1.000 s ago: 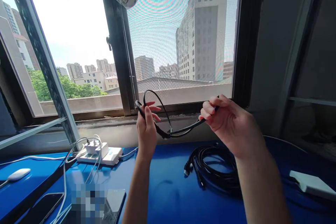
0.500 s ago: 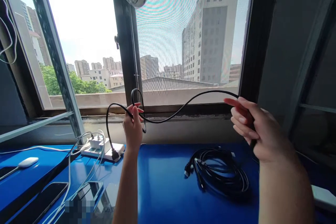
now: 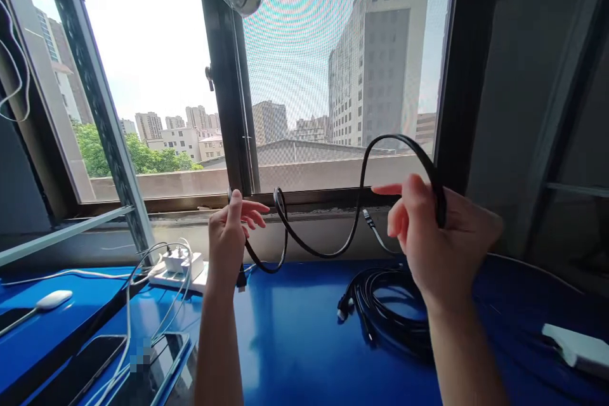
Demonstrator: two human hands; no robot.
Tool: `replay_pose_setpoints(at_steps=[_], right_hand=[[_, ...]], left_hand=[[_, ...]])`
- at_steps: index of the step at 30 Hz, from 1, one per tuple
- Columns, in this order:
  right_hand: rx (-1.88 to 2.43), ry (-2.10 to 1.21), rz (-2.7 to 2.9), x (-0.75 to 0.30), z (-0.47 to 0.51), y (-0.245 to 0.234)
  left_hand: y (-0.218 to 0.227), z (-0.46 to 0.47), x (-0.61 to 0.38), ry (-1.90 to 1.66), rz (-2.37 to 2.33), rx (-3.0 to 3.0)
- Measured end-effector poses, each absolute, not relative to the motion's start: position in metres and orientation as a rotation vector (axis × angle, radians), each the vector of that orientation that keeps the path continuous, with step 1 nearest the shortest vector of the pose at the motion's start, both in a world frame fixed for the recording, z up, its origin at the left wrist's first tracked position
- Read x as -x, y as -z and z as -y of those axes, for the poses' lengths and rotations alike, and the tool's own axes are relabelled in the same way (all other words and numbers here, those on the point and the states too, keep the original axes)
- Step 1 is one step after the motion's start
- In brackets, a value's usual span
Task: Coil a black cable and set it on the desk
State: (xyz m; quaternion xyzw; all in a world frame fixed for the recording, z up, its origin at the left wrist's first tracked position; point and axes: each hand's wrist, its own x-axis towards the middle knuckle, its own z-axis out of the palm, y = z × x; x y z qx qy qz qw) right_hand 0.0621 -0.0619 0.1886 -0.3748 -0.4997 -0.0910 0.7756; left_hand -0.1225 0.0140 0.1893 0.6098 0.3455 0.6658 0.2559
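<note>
We hold the black cable (image 3: 328,255) in the air before the back edge of the blue tabletop (image 3: 295,342), clear of the coiled cables (image 3: 399,330) lying near that edge. Our left hand (image 3: 228,235) seems to pinch it between thumb and index finger, other fingers fanned out, near a dangling plug (image 3: 242,279). Our right hand (image 3: 432,260) curls its lower fingers, index pointing out, with the cable caught behind the thumb. Gripping it well apart probably leaves the slack free to hang in loose, separate bends.
</note>
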Motion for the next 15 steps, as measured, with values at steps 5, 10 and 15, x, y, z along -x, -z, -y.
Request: replay_pose_setpoints(at_steps=[5,10,15], right_hand=[[0.893,0.106,1.349,-0.047,0.052,-0.184],[0.989,-0.070,1.579,-0.039,0.047,-0.184],[1.057,-0.171,1.638,-0.032,0.047,-0.183]], left_hand=[[-0.193,-0.003,0.107,-1.466,-0.752,-1.790],[-0.191,-0.001,0.102,-1.479,-0.681,-1.758],[-0.189,-0.003,0.097,-1.506,-0.751,-1.795]])
